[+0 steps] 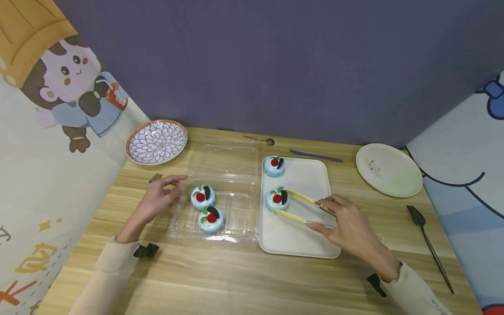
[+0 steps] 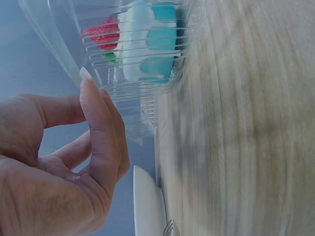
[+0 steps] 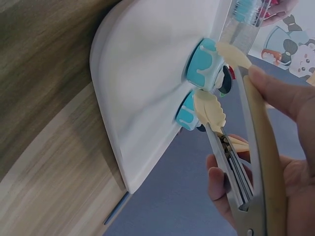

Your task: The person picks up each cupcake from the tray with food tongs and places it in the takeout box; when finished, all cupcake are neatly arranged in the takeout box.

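My right hand (image 1: 352,225) grips a pair of tongs (image 3: 263,162) with pale yellow tips. The spread tips stand at either side of a small blue cake (image 1: 277,199), topped with a red berry, green leaf and dark oval piece, on the white tray (image 1: 301,243). Another such cake (image 1: 274,166) sits behind it at the tray's far left corner. Left of the tray lies an opened clear plastic box (image 1: 240,218), with two like cakes (image 1: 211,220) in its base. Beside the box's left rim, my left hand (image 1: 159,199) has loosely bent fingers and holds nothing; whether a fingertip touches the rim, I cannot tell.
A patterned plate (image 1: 157,142) stands at back left, with a partly hidden fork (image 1: 155,178) before it. A small spoon (image 1: 269,141) and blue knife (image 1: 316,155) lie along the back wall. To the right are a pale plate (image 1: 388,169) and a dark fork (image 1: 431,247).
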`<state>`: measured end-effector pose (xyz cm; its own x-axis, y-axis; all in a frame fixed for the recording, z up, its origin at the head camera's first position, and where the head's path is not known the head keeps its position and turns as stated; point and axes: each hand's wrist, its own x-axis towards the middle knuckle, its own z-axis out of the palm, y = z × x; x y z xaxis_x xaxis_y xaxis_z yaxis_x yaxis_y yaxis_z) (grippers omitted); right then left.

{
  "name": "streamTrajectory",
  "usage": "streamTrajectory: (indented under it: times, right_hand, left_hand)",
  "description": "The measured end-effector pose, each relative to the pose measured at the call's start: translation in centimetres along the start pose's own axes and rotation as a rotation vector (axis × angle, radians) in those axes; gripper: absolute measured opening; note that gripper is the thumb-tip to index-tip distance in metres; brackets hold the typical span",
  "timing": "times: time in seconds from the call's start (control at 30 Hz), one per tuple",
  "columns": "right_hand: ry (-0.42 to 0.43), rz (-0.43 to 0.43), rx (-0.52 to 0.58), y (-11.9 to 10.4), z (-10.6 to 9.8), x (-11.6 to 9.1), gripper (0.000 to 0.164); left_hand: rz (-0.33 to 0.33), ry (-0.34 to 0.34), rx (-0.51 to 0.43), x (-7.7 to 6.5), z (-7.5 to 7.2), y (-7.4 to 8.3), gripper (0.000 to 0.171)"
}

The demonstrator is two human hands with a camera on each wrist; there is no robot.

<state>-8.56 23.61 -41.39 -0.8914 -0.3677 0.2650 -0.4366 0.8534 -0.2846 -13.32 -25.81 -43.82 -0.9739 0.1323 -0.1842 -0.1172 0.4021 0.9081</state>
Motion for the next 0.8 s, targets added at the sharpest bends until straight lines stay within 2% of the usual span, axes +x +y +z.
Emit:
streamTrajectory:
  times: [0.43,0.8]
  right_hand:
    - [0.029,0.012,0.013,0.19,0.16,-0.15,0.056]
    - [0.086,0.012,0.022,0.60,-0.15,0.14,0.057]
  left_hand:
    - [0.004,-0.005,0.008,-0.04,-0.04,0.03,0.045]
    - [0.009,-0.005,0.011,-0.04,-0.01,0.01,0.044]
